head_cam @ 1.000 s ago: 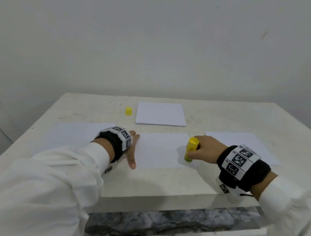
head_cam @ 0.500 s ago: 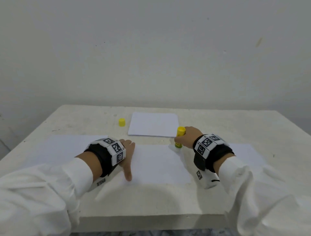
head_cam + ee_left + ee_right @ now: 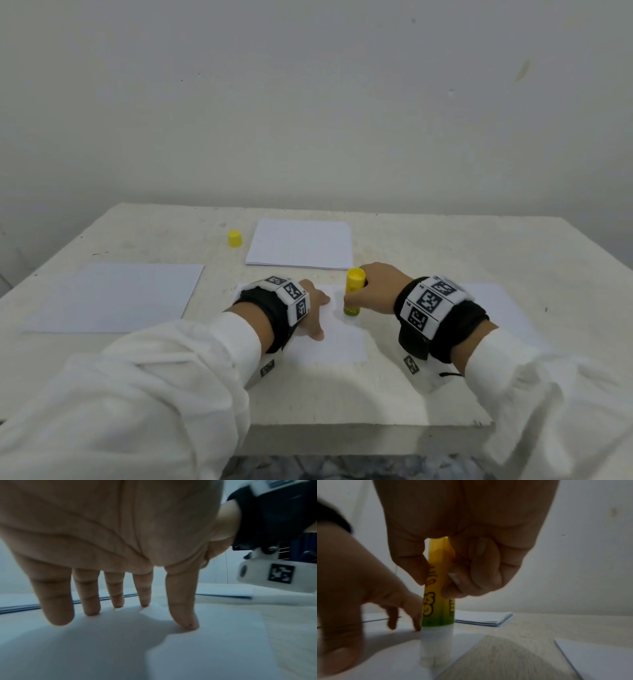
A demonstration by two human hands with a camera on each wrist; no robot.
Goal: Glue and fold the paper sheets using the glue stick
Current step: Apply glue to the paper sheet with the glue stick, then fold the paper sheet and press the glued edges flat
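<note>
Both hands have slid left along the middle sheet compared with half a second back: the glue stick (image 3: 352, 296) was up at the sheet's far right corner and now sits further left along that far edge, so I'd say a glue stroke is being dragged across it. Going left to right: a spare sheet (image 3: 113, 296) lies flat at the left of the table (image 3: 342, 397), untouched. Further back there's the yellow cap (image 3: 234, 238), off the stick and standing on its own, with a stack of folded paper (image 3: 299, 244) just right of it. Then the left hand (image 3: 310, 308), fingers spread and straight, is pressing flat on the working sheet (image 3: 339, 346) to pin it; the left wrist view shows the fingertips (image 3: 189, 623) down on the paper. Just right of it the right hand (image 3: 375, 289) has its fingers curled round the stick, holding it upright, and the right wrist view shows the white glue end touching the paper near its edge. Another sheet (image 3: 496, 308) lies at the right, mostly hidden by the right wrist. Gluing looks underway, no fold started on this sheet, so there's plenty left. One risk is the paper dragging along if the left hand eases off.
</note>
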